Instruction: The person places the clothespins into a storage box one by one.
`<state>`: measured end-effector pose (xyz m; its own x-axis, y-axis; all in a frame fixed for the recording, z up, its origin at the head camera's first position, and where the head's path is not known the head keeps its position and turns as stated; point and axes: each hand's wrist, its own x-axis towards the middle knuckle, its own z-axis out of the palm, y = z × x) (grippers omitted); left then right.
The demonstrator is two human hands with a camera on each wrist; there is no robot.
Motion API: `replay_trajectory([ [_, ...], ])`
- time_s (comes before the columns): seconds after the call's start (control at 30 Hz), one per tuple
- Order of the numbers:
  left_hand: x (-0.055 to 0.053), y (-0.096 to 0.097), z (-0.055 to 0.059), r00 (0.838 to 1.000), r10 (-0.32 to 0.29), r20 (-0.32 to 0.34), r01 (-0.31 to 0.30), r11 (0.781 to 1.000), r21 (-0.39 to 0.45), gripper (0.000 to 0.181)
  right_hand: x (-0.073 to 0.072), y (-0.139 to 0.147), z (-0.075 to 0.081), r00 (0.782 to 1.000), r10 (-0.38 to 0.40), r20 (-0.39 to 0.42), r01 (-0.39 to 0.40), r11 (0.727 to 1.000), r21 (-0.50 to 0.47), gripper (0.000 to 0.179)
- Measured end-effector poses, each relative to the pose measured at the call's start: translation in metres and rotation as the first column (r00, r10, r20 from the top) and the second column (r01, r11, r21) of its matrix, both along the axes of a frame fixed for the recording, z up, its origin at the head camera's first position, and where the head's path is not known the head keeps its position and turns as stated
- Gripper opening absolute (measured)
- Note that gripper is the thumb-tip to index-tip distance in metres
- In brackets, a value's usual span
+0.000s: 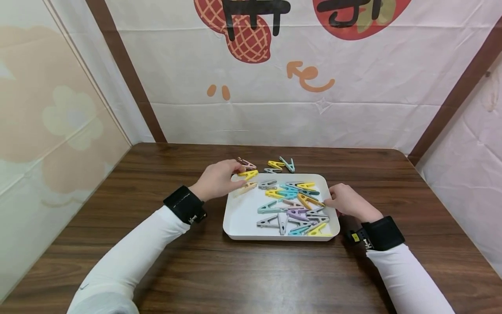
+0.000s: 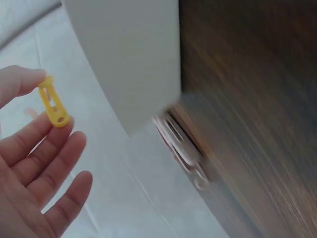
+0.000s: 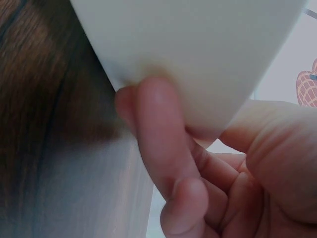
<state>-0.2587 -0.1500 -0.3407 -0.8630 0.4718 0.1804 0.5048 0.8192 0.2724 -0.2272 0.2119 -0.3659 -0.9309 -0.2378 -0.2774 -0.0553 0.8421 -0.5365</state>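
My left hand [image 1: 221, 179] pinches a yellow clothespin [image 1: 249, 174] between thumb and fingertips, above the far left corner of a white tray [image 1: 239, 222]. In the left wrist view the yellow clothespin [image 2: 53, 103] is clear of the tray wall [image 2: 133, 59]. At the tray's right side, my right hand [image 1: 351, 203] grips the rim, with fingers [image 3: 161, 119] against the outer wall. Clothespins in several colours, among them a purple clothespin [image 1: 296, 213] and an orange clothespin [image 1: 307, 200], lie jumbled in the tray's middle and right.
Beyond the tray's far edge, a pink clothespin [image 1: 247, 164], a yellow clothespin [image 1: 276, 164], a grey clothespin [image 1: 272, 170] and a light green clothespin [image 1: 288, 165] lie on the brown wooden table [image 1: 243, 270]. A printed white cloth [image 1: 251, 117] hangs behind.
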Motion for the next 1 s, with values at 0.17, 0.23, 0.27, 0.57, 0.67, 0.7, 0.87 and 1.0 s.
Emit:
replay_trajectory([
  [0.17, 0.013, 0.007, -0.003, 0.994, -0.107, -0.022, 0.105, 0.990, -0.098, 0.028, -0.002, 0.000, 0.000, 1.000, -0.004, -0.006, 0.004, 1.000, 0.000, 0.031],
  [0.23, 0.016, 0.008, -0.005, 0.990, -0.136, -0.026, 0.131, 0.982, -0.138, 0.027, -0.002, 0.001, 0.000, 1.000, -0.006, -0.003, 0.006, 1.000, 0.001, 0.032],
  [0.27, 0.017, 0.009, -0.007, 0.989, -0.147, -0.025, 0.141, 0.977, -0.157, 0.026, -0.001, 0.001, 0.000, 1.000, -0.004, -0.003, 0.004, 1.000, 0.001, 0.032],
  [0.57, 0.018, 0.012, -0.019, 0.981, -0.193, -0.006, 0.186, 0.954, -0.235, 0.023, 0.000, 0.000, -0.001, 0.999, 0.022, -0.031, -0.021, 1.000, 0.022, 0.030],
  [0.67, 0.017, 0.012, -0.021, 0.979, -0.201, -0.024, 0.188, 0.947, -0.260, 0.022, 0.000, 0.000, -0.001, 0.999, 0.026, -0.042, -0.025, 0.999, 0.023, 0.030],
  [0.7, 0.017, 0.012, -0.022, 0.980, -0.199, -0.030, 0.184, 0.945, -0.269, 0.021, 0.000, 0.000, -0.001, 0.999, 0.025, -0.046, -0.024, 0.999, 0.022, 0.030],
  [0.87, 0.016, 0.012, -0.022, 0.985, -0.168, -0.044, 0.146, 0.937, -0.318, 0.021, 0.000, 0.000, -0.001, 0.998, 0.023, -0.056, -0.022, 1.000, 0.020, 0.031],
  [1.0, 0.015, 0.012, -0.022, 0.987, -0.153, -0.050, 0.127, 0.933, -0.337, 0.019, 0.000, 0.000, 0.000, 0.998, 0.024, -0.057, -0.023, 0.999, 0.033, 0.031],
])
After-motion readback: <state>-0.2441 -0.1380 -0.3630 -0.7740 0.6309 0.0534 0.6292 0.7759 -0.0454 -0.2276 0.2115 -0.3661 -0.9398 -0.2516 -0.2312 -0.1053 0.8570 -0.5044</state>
